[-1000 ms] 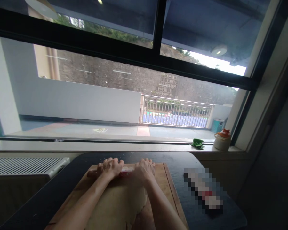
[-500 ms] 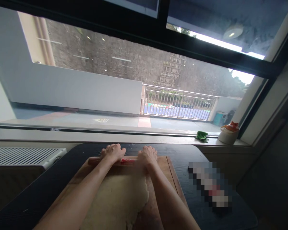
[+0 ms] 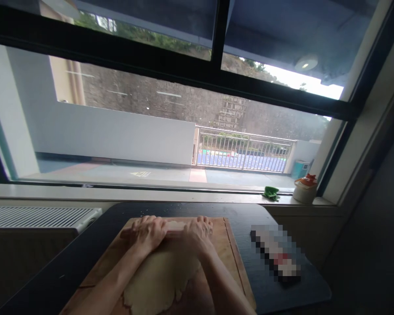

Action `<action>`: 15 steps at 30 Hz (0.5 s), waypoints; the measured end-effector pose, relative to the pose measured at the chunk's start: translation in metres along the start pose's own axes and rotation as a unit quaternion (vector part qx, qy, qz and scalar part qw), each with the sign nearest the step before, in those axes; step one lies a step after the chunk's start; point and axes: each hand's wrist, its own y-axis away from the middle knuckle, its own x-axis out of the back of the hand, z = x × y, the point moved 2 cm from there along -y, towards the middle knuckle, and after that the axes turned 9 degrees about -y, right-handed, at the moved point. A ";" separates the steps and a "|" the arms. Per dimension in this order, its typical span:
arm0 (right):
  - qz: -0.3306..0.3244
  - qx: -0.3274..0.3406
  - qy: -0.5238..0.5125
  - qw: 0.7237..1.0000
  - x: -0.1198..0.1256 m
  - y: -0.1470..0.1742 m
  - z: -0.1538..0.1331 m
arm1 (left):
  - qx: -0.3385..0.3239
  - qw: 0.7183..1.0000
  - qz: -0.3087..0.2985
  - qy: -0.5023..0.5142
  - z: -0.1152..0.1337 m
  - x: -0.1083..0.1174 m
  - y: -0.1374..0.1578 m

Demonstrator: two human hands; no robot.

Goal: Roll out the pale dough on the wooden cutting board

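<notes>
A sheet of rolled dough (image 3: 157,280) with a ragged edge lies on a wooden board (image 3: 231,258). Across its far part sits a rolling pin (image 3: 174,234), reddish in the middle. My left hand (image 3: 150,231) is wrapped over the pin's left part, and my right hand (image 3: 198,232) grips it towards the right end. Both palms face down, with the fingers curled over the far side. A pale strip of dough shows just beyond the pin between my hands. My forearms cover parts of the board and the dough's sides.
The board rests on a dark table (image 3: 239,212) beside a window sill (image 3: 184,197). A pixelated object (image 3: 276,253) lies on the table at right. On the sill are a green cloth-like item (image 3: 271,193) and a whitish container (image 3: 304,191). A radiator (image 3: 39,217) stands at left.
Both hands have drawn the rolling pin a little towards me, away from the board's far edge. The view has tilted up, and more of the dough's near edge shows.
</notes>
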 end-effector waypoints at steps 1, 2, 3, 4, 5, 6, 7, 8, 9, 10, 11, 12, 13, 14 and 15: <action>0.013 0.021 -0.004 1.000 0.002 0.009 0.000 | -0.020 0.999 0.031 0.004 -0.002 0.004 0.014; 0.027 0.046 -0.010 0.999 0.003 0.019 0.000 | -0.031 0.998 0.056 0.013 -0.006 0.008 0.028; 0.038 0.071 -0.017 0.997 0.004 0.029 0.001 | -0.038 0.996 0.072 0.023 -0.010 0.012 0.042; 0.055 0.091 -0.028 0.994 0.005 0.040 0.002 | -0.044 0.995 0.079 0.033 -0.015 0.016 0.056; 0.071 0.112 -0.039 0.990 0.007 0.051 0.005 | -0.055 0.994 0.079 0.043 -0.019 0.020 0.068; 0.088 0.131 -0.048 0.986 0.009 0.062 0.008 | -0.063 0.993 0.082 0.051 -0.024 0.024 0.079; 0.098 0.157 -0.056 0.981 0.011 0.073 0.011 | -0.070 0.992 0.082 0.059 -0.028 0.028 0.087; 0.104 0.184 -0.065 0.975 0.013 0.083 0.015 | -0.074 0.992 0.076 0.068 -0.032 0.031 0.093; 0.107 0.203 -0.076 0.970 0.015 0.094 0.019 | -0.074 0.992 0.065 0.078 -0.034 0.034 0.096; 0.113 0.210 -0.087 0.967 0.017 0.103 0.024 | -0.071 0.992 0.049 0.087 -0.034 0.037 0.097; 0.108 0.220 -0.092 0.965 0.017 0.112 0.029 | -0.067 0.993 0.033 0.096 -0.032 0.038 0.096; 0.105 0.234 -0.092 0.962 0.016 0.120 0.033 | -0.062 0.993 0.021 0.103 -0.028 0.039 0.092; 0.108 0.242 -0.087 0.960 0.014 0.126 0.037 | -0.060 0.992 0.014 0.107 -0.021 0.039 0.086; 0.128 0.254 -0.079 0.955 0.011 0.131 0.039 | -0.059 0.992 0.017 0.108 -0.012 0.038 0.079; 0.143 0.267 -0.074 0.950 0.007 0.135 0.041 | -0.064 0.992 0.024 0.107 -0.001 0.037 0.070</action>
